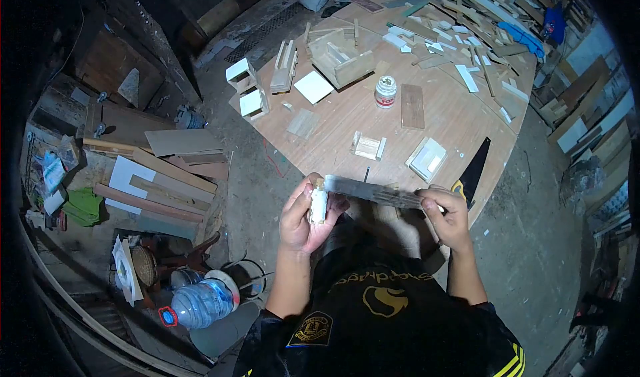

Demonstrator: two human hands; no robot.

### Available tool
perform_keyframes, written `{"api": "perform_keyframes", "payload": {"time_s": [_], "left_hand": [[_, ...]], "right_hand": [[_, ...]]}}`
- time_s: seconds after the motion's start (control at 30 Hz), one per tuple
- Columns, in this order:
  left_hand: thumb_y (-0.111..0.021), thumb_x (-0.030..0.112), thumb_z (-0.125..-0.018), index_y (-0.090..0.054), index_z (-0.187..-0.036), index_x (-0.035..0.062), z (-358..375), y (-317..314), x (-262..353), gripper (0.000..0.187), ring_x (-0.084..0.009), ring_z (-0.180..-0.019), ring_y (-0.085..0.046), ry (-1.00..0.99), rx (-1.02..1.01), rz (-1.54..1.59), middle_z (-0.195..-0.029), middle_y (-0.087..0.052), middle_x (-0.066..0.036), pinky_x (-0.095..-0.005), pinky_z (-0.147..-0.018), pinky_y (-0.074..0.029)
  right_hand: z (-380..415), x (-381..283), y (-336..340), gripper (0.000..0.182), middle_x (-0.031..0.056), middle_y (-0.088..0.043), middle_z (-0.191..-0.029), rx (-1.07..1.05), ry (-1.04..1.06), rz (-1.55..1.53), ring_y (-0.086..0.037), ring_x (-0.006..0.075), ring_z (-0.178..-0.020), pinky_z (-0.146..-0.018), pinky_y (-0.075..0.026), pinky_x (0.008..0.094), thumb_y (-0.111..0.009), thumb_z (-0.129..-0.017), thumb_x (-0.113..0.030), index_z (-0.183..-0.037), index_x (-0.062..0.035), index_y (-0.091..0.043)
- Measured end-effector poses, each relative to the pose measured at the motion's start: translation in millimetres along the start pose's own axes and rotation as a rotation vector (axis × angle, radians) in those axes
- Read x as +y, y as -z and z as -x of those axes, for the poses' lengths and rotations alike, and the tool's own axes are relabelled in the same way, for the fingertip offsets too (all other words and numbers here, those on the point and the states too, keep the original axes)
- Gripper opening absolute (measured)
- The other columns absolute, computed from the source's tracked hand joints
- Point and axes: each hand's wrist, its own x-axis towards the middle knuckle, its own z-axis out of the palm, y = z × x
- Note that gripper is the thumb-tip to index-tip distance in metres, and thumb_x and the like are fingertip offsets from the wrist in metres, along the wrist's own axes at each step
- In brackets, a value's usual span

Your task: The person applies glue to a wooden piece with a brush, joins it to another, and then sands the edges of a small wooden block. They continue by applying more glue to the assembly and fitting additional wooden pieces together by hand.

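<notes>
My left hand (298,218) is closed around a small white-faced wooden block (319,205), held upright above the table's near edge. A long, flat, dark grey file-like bar (373,191) stretches between my hands. My right hand (451,218) grips its right end, fingers wrapped over it. The bar's left end meets the upper part of the block, close to my left fingertips. Beyond the bar, a small wooden piece with raised sides (367,146) lies on the table (320,140). A white-topped block (427,159) rests to its right.
A handsaw (475,170) lies at the table's right edge. Farther back stand an open jar (385,92), a wooden box (343,67) and a white-topped wooden frame (247,89). Wood scraps (467,77) cover the far right. A water jug (200,305) lies at lower left.
</notes>
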Motion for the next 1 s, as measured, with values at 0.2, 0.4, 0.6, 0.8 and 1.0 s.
{"api": "perform_keyframes", "payload": {"time_s": [0.2,0.4,0.6,0.8,1.0], "left_hand": [[-0.049,0.031,-0.095,-0.054,-0.096,0.003,-1,7,0,0.028,-0.0198,-0.077,-0.043,0.02,-0.019,-0.04,-0.08,-0.048,-0.007,-0.0359,-0.072,-0.036],[-0.049,0.03,-0.095,-0.055,-0.097,0.0038,-3,-1,-1,0.027,-0.0195,-0.076,-0.043,-0.019,0.073,-0.08,-0.077,-0.046,-0.006,-0.0348,-0.07,-0.036],[-0.049,0.03,-0.095,-0.053,-0.1,0.0053,0,-1,0,0.025,-0.022,-0.086,-0.05,0.032,0.117,-0.034,-0.088,-0.055,-0.01,-0.0382,-0.078,-0.04],[-0.05,0.029,-0.095,-0.052,-0.099,0.0078,-1,-9,-1,0.022,-0.0192,-0.076,-0.046,0.009,0.147,-0.076,-0.078,-0.049,-0.006,-0.0382,-0.074,-0.037],[-0.05,0.029,-0.094,-0.052,-0.097,0.0078,-2,-2,-3,0.021,-0.018,-0.076,-0.046,0.006,0.058,-0.005,-0.078,-0.049,-0.005,-0.0377,-0.075,-0.036]], "right_hand": [[0,5,5,0.014,0.0127,-0.058,-0.067,-0.183,0.079,0.059,-0.052,0.0233,-0.06,-0.058,-0.041,0.0343,-0.061,-0.084,-0.008,-0.079,0.0049,-0.062],[-2,3,6,0.012,0.0131,-0.056,-0.066,-0.072,0.034,0.009,-0.054,0.0242,-0.06,-0.057,-0.041,0.0343,-0.061,-0.083,-0.005,-0.078,0.0051,-0.061],[-6,3,0,0.012,0.0124,-0.057,-0.067,-0.1,0.066,0.023,-0.055,0.023,-0.06,-0.057,-0.042,0.0326,-0.06,-0.085,-0.005,-0.082,0.0063,-0.061],[-5,2,-2,0.011,0.0117,-0.056,-0.067,-0.004,0.01,0.016,-0.055,0.021,-0.059,-0.057,-0.041,0.0318,-0.059,-0.086,-0.004,-0.086,0.007,-0.063],[-2,-2,-1,0.009,0.0111,-0.055,-0.067,0.037,0.047,0.108,-0.054,0.0205,-0.059,-0.056,-0.041,0.0305,-0.06,-0.083,-0.001,-0.085,0.0067,-0.063]]}}
